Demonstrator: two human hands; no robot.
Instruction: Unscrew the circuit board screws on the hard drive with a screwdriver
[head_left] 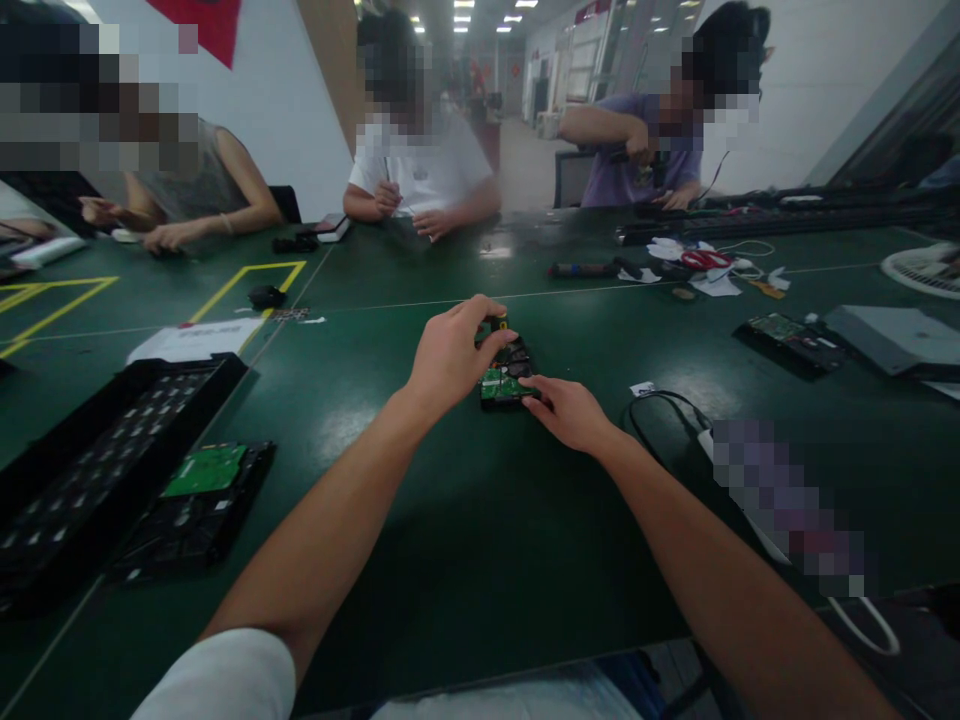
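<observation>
- Green table (435, 560) carries the work. The black device (519, 362) lies on it, circuit board (501, 386) upward, well in from the table's near edge.
- Grip, left: your left hand (454, 350) pinches a small black-and-yellow piece (502, 323) above the device's far edge; whether that piece touches the device, I cannot tell.
- Grip, right: your right hand (571, 410) pinches the device's near right corner between thumb and fingers.
- Risk (judgement): if your right pinch slackens, a sideways push from your left could swing the device round.
- Risk (judgement): too much force, off line, could let the piece skid and scratch the board.
- Container: black tray (229, 370), slantwise toward the table's left side. Pale patches in rows show inside; contents or part of the tray, unclear.
- Second device (187, 520) lies outside, just beside the tray's right long edge.
</observation>
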